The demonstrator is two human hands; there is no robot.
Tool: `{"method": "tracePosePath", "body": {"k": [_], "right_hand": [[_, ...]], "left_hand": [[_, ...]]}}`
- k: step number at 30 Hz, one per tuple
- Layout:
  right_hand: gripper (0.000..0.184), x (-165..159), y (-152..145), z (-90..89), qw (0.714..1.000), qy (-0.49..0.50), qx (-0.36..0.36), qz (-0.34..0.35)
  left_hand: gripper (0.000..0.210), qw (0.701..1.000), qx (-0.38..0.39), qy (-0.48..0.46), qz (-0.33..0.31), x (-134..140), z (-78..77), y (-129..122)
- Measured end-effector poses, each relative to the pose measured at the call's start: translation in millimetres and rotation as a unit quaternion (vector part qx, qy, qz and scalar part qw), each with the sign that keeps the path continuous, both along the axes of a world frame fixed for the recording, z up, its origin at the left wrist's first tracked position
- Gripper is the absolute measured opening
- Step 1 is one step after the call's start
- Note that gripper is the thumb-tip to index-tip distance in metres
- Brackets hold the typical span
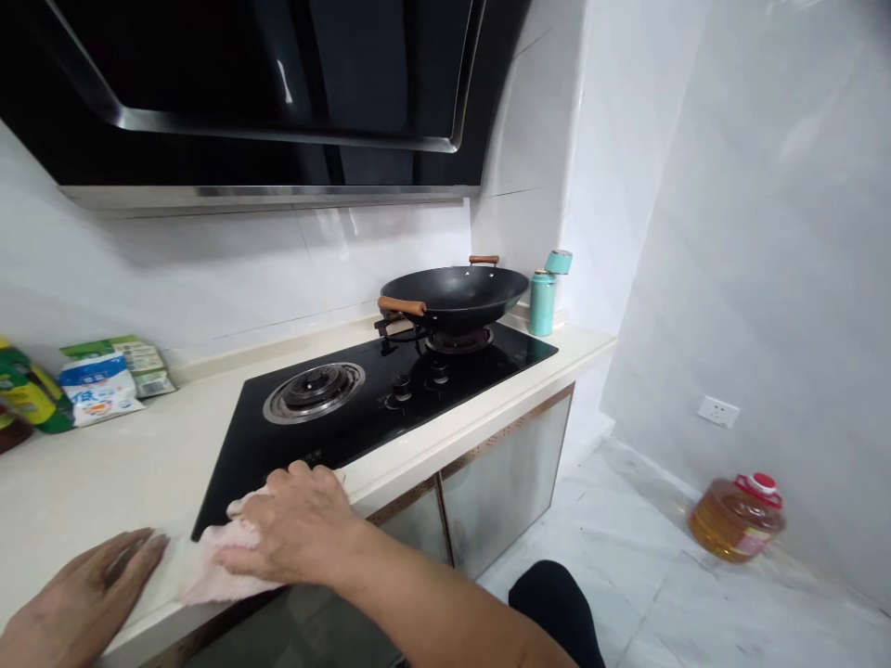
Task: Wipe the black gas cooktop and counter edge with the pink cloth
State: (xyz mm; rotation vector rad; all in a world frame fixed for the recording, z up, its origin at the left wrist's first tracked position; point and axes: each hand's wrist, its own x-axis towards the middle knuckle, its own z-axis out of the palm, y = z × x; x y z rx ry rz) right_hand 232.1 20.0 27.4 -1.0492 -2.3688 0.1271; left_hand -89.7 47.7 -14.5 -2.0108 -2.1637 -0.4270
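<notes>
A pale pink cloth (224, 564) lies bunched over the front left corner of the black glass cooktop (240, 445) and the counter edge. My right hand (299, 520) presses down on it, fingers curled around the fabric. At the lower left, my left hand (87, 594) rests on the cream countertop (104, 473) near its front edge, fingers stretched out and holding nothing. The bare left burner (315, 388) sits just beyond my right hand. On the far burner stands a black wok (456, 295) with wooden handles.
Several packets, including a blue-and-white bag (101, 385), stand at the left against the wall. A turquoise bottle (541, 304) with its lid tipped open is right of the wok. The range hood (271, 158) hangs above. An oil jug (736, 520) sits on the floor.
</notes>
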Motion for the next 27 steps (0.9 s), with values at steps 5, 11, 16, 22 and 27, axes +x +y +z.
{"method": "tracePosePath", "body": {"k": [5, 11, 16, 22, 27], "right_hand": [[0.055, 44.3, 12.3, -3.7, 0.998, -0.004, 0.0, -0.063], [0.046, 168.5, 27.0, -12.5, 0.969, -0.004, 0.038, -0.246], [0.044, 237.5, 36.3, -13.5, 0.926, -0.044, 0.037, -0.373], [0.041, 202.8, 33.5, -22.0, 0.909, -0.108, 0.081, -0.395], [0.042, 125.4, 13.4, -17.9, 0.939, -0.128, 0.103, -0.302]], "left_hand": [[0.043, 0.998, -0.001, -0.046, 0.053, 28.0, 15.9, -24.3], [0.055, 0.997, -0.005, -0.036, 0.072, 56.2, 35.1, -43.4], [0.059, 0.998, -0.002, -0.024, 0.058, 71.7, 40.8, -53.9], [0.052, 0.998, 0.039, -0.016, 0.046, 70.5, 29.6, -53.5], [0.05, 0.997, 0.06, -0.025, 0.045, 71.7, 24.3, -55.7]]}}
